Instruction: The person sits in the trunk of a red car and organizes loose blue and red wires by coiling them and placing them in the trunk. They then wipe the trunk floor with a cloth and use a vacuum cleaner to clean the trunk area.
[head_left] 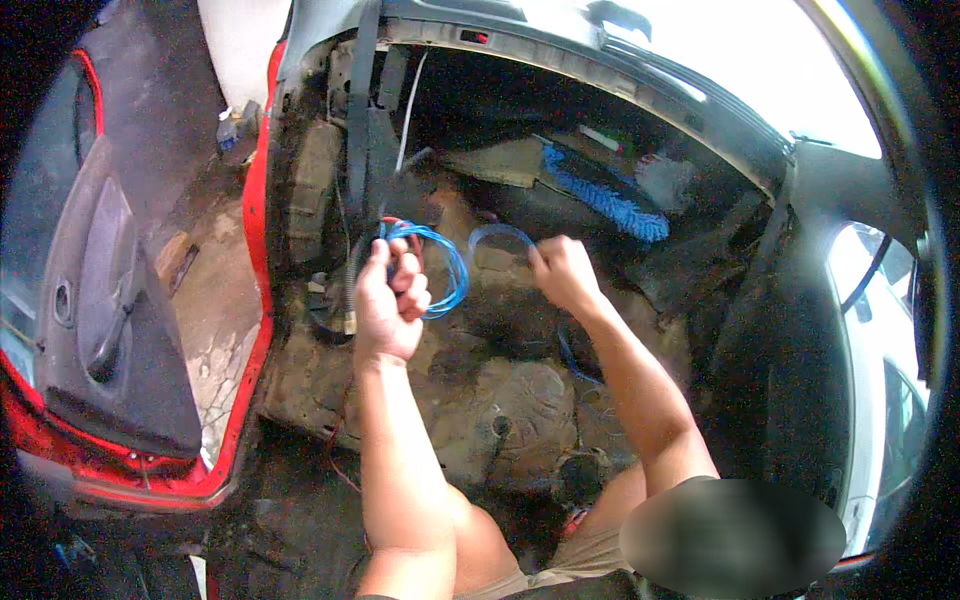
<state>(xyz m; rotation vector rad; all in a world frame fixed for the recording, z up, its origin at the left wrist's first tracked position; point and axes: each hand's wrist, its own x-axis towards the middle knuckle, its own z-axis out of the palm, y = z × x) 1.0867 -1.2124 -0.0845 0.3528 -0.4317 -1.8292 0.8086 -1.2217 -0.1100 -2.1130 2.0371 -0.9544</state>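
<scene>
The fingers (408, 280) of the left hand (385, 315) are curled and closed on a coil of blue wire (459, 280), which hangs to their right; a little red wire (389, 219) shows at its top. The fingers of the right hand (568, 272) are pinched together on a blue strand (503, 229), which bends toward the coil; it is blurred, so I cannot tell whether they join. Below is the stained car floor (440, 400), partly covered by both forearms. Farther, the car's rear compartment contains a fluffy blue duster (605, 197) and a tan panel (500, 160). At left, the door (115, 320) stands open.
</scene>
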